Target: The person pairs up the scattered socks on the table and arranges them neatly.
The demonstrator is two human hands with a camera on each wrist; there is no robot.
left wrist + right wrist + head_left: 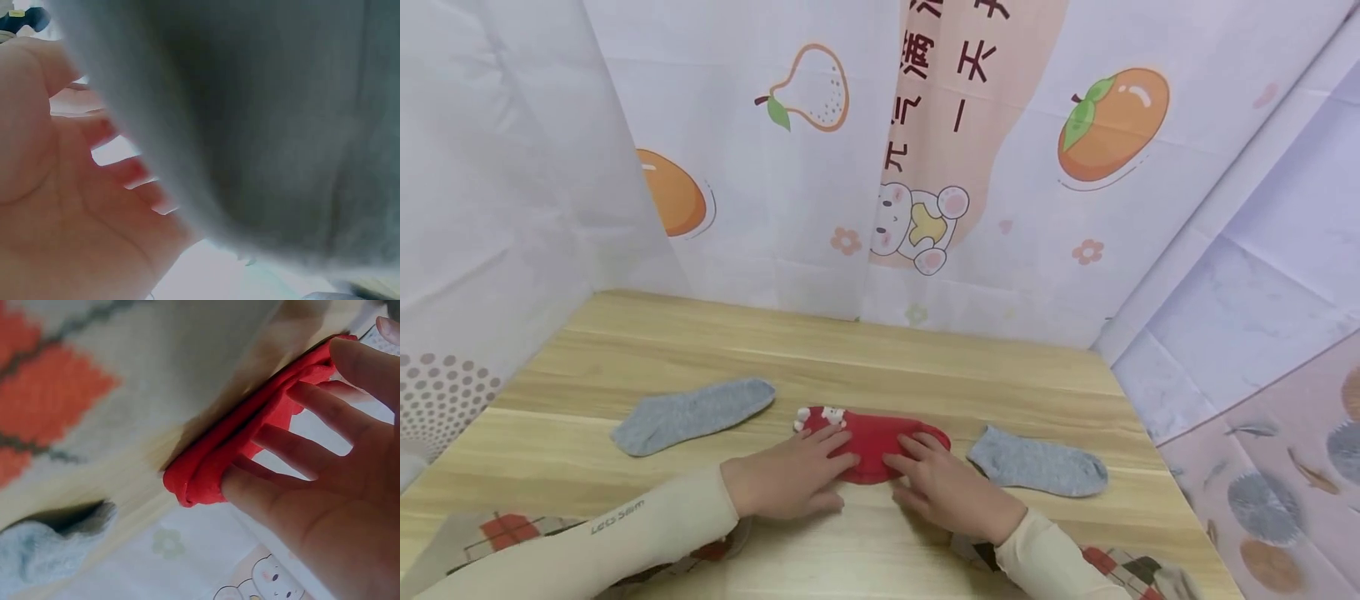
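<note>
A red sock (pixel 874 446) with a white figure pattern at one end lies across the middle of the wooden table. My left hand (pixel 793 475) rests on the patterned end with its fingers spread. On the other end lies my right hand (pixel 951 487), its fingertips touching the red cloth. The right wrist view shows the fingers of the right hand (pixel 312 456) extended onto the folded edge of the red sock (pixel 250 425). In the left wrist view, blurred grey fabric hides the fingertips of the left hand (pixel 75 187).
A grey sock (pixel 696 414) lies to the left of the red one, and a second grey sock (pixel 1037 462) to the right. Behind the wooden table (pixel 820 350) hangs a white printed curtain (pixel 737 192). Patterned cloth (pixel 1142 575) shows at the near edge.
</note>
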